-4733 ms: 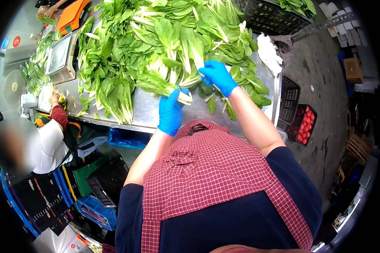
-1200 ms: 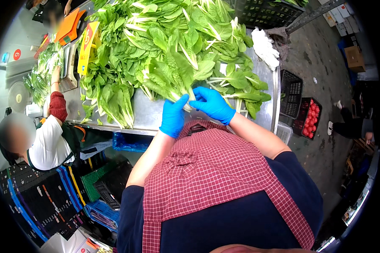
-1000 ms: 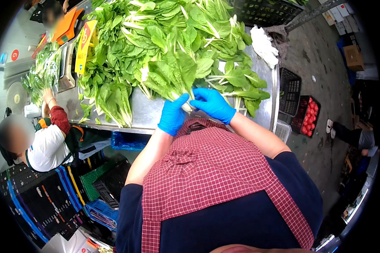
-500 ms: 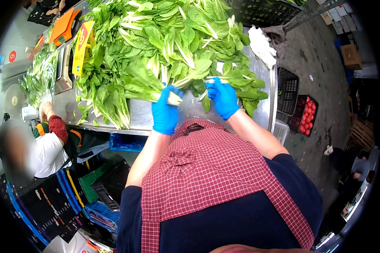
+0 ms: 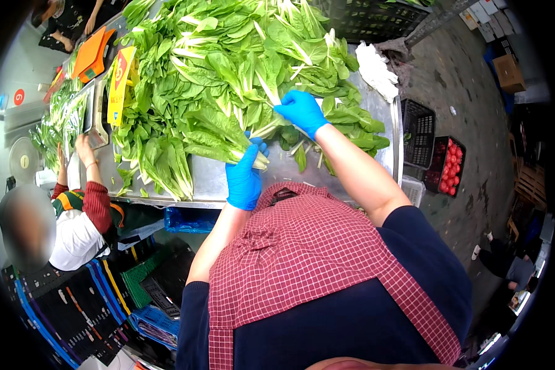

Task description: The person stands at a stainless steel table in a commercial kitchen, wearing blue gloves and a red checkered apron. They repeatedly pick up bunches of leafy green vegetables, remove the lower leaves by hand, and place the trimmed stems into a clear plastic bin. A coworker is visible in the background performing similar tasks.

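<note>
Bunch of leafy greens (image 5: 219, 137) – near edge of the table, pale stalk ends angled toward the wearer's apron (image 5: 290, 246), leaves fanned to the left and away. The gloved left hand (image 5: 245, 179) is curled round the stalk end, gripping it; taking it there probably spares the soft leaves and keeps the butts level.

Right hand (image 5: 303, 113) sits higher, at the near side of the heap of greens (image 5: 185, 68). Fingers are bent together beside a white stalk; I can't make out whether they pinch it.

The heap spreads across most of the bench within reach, presumably so that either hand can get at it. Stalks point in mixed directions.

Surface: metal table (image 5: 213, 176), bare strip at the wearer's side with small scraps. A white cloth (image 5: 376, 71) lies crumpled at the right edge. At left, a yellow sign (image 5: 122, 86) stands upright against the greens, just beside a scale (image 5: 98, 116).

Room: on the grey floor (image 5: 468, 92) to the right, a black crate (image 5: 418, 132) adjoins a crate of red produce (image 5: 452, 168). At left a co-worker (image 5: 80, 243) handles bagged greens (image 5: 71, 117) – hands well apart from the wearer's.
</note>
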The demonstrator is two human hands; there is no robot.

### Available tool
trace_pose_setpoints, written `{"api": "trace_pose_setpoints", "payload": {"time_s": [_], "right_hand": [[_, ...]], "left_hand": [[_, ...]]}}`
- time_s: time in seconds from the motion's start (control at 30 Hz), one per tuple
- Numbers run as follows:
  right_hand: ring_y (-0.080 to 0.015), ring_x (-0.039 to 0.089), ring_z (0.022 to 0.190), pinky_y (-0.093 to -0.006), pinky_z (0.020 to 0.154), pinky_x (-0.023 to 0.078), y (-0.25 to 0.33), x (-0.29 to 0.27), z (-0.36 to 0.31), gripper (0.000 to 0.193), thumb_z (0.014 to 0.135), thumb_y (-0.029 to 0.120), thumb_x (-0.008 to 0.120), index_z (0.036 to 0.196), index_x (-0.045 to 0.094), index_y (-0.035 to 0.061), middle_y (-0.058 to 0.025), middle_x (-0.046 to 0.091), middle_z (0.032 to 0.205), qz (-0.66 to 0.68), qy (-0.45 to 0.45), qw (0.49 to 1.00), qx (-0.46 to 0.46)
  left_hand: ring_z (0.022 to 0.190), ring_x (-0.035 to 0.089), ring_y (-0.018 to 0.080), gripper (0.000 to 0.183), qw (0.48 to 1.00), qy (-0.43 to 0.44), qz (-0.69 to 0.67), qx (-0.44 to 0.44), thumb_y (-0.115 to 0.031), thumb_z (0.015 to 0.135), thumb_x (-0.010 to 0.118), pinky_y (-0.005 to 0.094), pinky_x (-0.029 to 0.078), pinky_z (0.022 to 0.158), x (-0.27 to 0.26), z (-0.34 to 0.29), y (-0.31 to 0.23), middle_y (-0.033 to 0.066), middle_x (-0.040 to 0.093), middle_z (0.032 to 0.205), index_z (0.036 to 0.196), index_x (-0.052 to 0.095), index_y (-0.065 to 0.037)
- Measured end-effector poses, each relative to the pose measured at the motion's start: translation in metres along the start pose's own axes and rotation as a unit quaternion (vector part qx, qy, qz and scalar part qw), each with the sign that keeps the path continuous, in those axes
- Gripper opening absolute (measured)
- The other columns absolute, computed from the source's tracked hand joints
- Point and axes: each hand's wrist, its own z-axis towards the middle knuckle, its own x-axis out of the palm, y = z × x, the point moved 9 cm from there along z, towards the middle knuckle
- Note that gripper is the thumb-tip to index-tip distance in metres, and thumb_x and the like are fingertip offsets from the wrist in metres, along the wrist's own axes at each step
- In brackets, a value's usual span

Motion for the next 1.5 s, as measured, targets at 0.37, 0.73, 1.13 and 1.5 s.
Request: {"api": "trace_pose_setpoints", "payload": {"time_s": [0.37,0.73,1.13,1.5], "right_hand": [[-0.0141,0.065,0.074,-0.0300,0.068,0.053,-0.058,-0.036,-0.091,0.020,0.086,0.021,0.065,0.095,0.069,0.0029,-0.0087,0.069,0.083,0.213,-0.031,0.976,-0.004],[-0.0276,0.063,0.082,-0.0410,0.071,0.050,0.004,0.065,-0.006,0.034,0.069,0.019,0.065,0.100,0.064,0.0041,-0.0168,0.067,0.092,0.236,0.031,0.969,-0.074],[-0.0247,0.061,0.077,-0.0381,0.067,0.050,-0.013,0.041,-0.004,0.030,0.068,0.017,0.064,0.096,0.065,0.0052,-0.0133,0.065,0.086,0.306,-0.027,0.951,-0.049],[-0.0251,0.061,0.075,-0.0387,0.066,0.050,-0.023,0.025,-0.009,0.029,0.068,0.019,0.065,0.093,0.064,0.0043,-0.0130,0.064,0.083,0.333,-0.066,0.940,-0.024]], "left_hand": [[0.085,0.061,0.0169,0.025,0.979,0.070,0.189,0.042,-0.004,0.086,0.064,0.0314,0.051,0.077,0.068,0.032,0.011,0.0089,0.064,0.103,0.109,0.059,0.001],[0.110,0.052,0.0238,0.048,0.921,0.182,0.257,-0.231,-0.036,0.098,0.034,0.0395,0.044,0.095,0.110,0.068,0.116,0.0142,0.056,0.121,0.126,0.052,-0.002],[0.111,0.052,0.0239,0.048,0.847,0.326,0.294,-0.300,-0.036,0.097,0.034,0.0394,0.043,0.096,0.182,0.006,0.189,0.0138,0.055,0.122,0.127,0.051,-0.002],[0.112,0.051,0.0240,0.048,0.830,0.346,0.296,-0.321,-0.036,0.097,0.035,0.0393,0.042,0.098,0.185,0.008,0.193,0.0134,0.054,0.124,0.128,0.050,-0.003]]}}
